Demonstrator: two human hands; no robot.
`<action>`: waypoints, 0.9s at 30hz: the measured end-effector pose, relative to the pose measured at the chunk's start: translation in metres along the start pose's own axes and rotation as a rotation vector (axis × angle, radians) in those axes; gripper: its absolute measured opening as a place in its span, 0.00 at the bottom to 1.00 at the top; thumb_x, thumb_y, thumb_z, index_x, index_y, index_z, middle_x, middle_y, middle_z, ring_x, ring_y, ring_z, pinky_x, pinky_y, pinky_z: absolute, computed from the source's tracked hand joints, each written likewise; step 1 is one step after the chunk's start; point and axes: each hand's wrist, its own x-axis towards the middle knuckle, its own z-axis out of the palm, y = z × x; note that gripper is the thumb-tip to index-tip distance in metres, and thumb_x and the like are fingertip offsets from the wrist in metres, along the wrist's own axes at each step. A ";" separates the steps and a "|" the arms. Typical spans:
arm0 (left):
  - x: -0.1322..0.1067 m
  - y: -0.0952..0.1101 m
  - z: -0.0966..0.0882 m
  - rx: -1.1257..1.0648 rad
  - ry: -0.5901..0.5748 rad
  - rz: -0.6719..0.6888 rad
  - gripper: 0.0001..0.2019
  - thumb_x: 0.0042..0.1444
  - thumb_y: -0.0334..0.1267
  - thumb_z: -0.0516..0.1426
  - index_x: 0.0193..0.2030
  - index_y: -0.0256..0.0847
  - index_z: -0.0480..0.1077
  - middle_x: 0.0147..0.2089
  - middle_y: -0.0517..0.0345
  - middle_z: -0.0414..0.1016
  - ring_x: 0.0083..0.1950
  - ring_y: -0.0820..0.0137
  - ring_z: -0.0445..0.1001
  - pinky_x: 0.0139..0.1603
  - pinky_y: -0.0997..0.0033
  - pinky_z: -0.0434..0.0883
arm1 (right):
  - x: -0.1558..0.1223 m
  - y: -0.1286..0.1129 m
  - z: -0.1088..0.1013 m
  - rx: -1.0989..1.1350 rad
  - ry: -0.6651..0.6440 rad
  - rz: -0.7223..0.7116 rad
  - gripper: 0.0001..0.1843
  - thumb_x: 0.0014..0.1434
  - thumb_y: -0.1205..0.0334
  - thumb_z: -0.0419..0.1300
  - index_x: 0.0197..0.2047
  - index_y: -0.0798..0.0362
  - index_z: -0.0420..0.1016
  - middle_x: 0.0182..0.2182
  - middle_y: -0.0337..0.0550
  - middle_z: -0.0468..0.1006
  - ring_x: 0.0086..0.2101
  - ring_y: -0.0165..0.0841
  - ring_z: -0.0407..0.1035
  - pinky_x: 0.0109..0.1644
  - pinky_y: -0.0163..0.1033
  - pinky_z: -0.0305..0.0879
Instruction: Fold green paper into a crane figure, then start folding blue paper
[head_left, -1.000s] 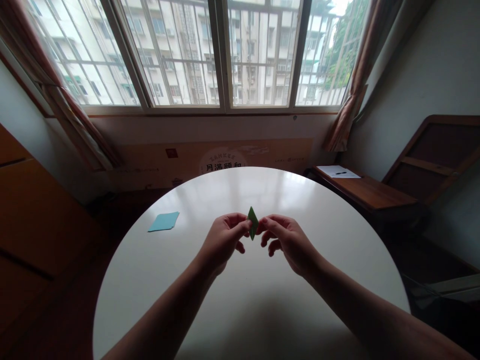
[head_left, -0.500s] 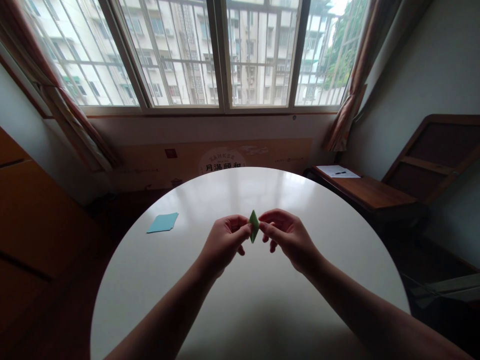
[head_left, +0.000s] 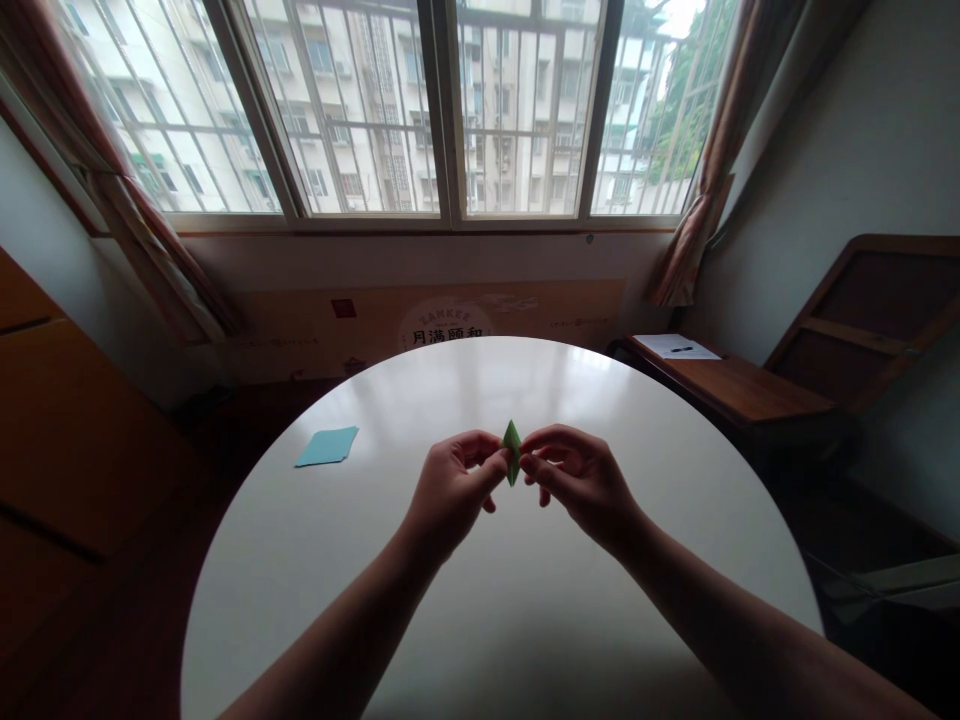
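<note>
Green paper: above the bench; likely light, easily creased, best held by side edges.
Left hand: paper's nine o'clock, grip pinched on it.
Right hand: three o'clock, grip nearly closed at its edge; hold unclear.

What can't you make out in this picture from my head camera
Head view:
Green folded paper: left side partly covered by the left hand.
Right hand: exact grip, too small to tell.
White table: near side cut off by the frame.
Printed panel: lower part, behind the table.
White sheet: any writing, too small.
</note>
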 end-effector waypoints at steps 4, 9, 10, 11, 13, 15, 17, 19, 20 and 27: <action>0.000 -0.002 -0.002 0.007 -0.010 0.019 0.09 0.52 0.40 0.65 0.35 0.35 0.78 0.28 0.57 0.74 0.27 0.73 0.68 0.19 0.79 0.68 | 0.001 0.002 -0.001 0.024 0.028 0.014 0.08 0.53 0.61 0.72 0.36 0.52 0.81 0.29 0.42 0.80 0.28 0.33 0.72 0.21 0.32 0.68; 0.001 -0.001 -0.003 0.034 -0.008 0.015 0.13 0.51 0.42 0.67 0.39 0.34 0.79 0.32 0.52 0.78 0.30 0.69 0.72 0.20 0.78 0.68 | 0.001 0.005 -0.001 0.031 0.047 0.021 0.08 0.54 0.60 0.71 0.37 0.52 0.83 0.28 0.43 0.80 0.28 0.34 0.72 0.21 0.33 0.68; 0.002 -0.001 -0.003 0.027 -0.006 0.014 0.13 0.51 0.42 0.67 0.39 0.34 0.80 0.33 0.51 0.79 0.30 0.69 0.72 0.20 0.78 0.68 | 0.001 0.005 -0.002 0.035 0.047 0.026 0.08 0.54 0.59 0.71 0.37 0.52 0.83 0.28 0.43 0.80 0.28 0.34 0.72 0.21 0.33 0.69; 0.002 -0.001 -0.003 0.018 -0.004 0.012 0.13 0.51 0.43 0.67 0.38 0.34 0.80 0.33 0.51 0.79 0.29 0.69 0.72 0.19 0.78 0.68 | 0.002 0.005 -0.002 0.043 0.043 0.031 0.08 0.54 0.59 0.71 0.37 0.52 0.83 0.28 0.43 0.80 0.28 0.34 0.72 0.21 0.34 0.69; 0.002 0.000 -0.003 -0.013 -0.007 0.003 0.13 0.51 0.43 0.67 0.37 0.34 0.80 0.31 0.52 0.79 0.28 0.71 0.70 0.19 0.78 0.67 | 0.002 0.004 -0.002 0.069 0.021 0.032 0.08 0.55 0.58 0.70 0.37 0.52 0.83 0.30 0.43 0.80 0.28 0.34 0.72 0.21 0.34 0.69; 0.003 0.001 -0.003 -0.053 -0.013 -0.017 0.13 0.49 0.44 0.68 0.35 0.34 0.80 0.30 0.53 0.78 0.27 0.72 0.70 0.19 0.79 0.66 | 0.002 0.003 -0.002 0.100 -0.007 0.025 0.07 0.57 0.58 0.69 0.37 0.51 0.83 0.32 0.44 0.80 0.29 0.34 0.72 0.22 0.34 0.70; 0.003 0.001 -0.003 -0.090 -0.023 -0.046 0.13 0.48 0.44 0.68 0.35 0.35 0.80 0.28 0.55 0.76 0.27 0.72 0.69 0.19 0.79 0.65 | 0.002 0.002 -0.003 0.121 -0.030 0.023 0.06 0.58 0.59 0.68 0.38 0.51 0.83 0.34 0.44 0.80 0.29 0.33 0.73 0.22 0.34 0.70; 0.003 0.002 -0.003 -0.107 -0.038 -0.069 0.14 0.47 0.44 0.68 0.34 0.35 0.80 0.28 0.55 0.76 0.27 0.72 0.69 0.19 0.79 0.65 | 0.002 0.002 -0.003 0.126 -0.038 0.024 0.06 0.57 0.60 0.68 0.38 0.50 0.84 0.33 0.43 0.80 0.29 0.33 0.73 0.23 0.34 0.71; 0.003 0.002 -0.003 -0.108 -0.045 -0.073 0.14 0.47 0.44 0.68 0.34 0.35 0.80 0.28 0.54 0.76 0.27 0.72 0.70 0.19 0.79 0.65 | 0.002 0.002 -0.003 0.126 -0.040 0.024 0.06 0.56 0.61 0.69 0.38 0.50 0.84 0.33 0.43 0.80 0.29 0.33 0.73 0.23 0.34 0.70; 0.001 0.002 -0.003 -0.032 -0.056 -0.019 0.13 0.49 0.43 0.68 0.35 0.35 0.80 0.27 0.55 0.76 0.27 0.72 0.70 0.19 0.79 0.66 | 0.001 0.002 -0.004 0.124 -0.055 0.008 0.06 0.54 0.63 0.71 0.37 0.52 0.83 0.31 0.44 0.80 0.30 0.33 0.72 0.22 0.33 0.70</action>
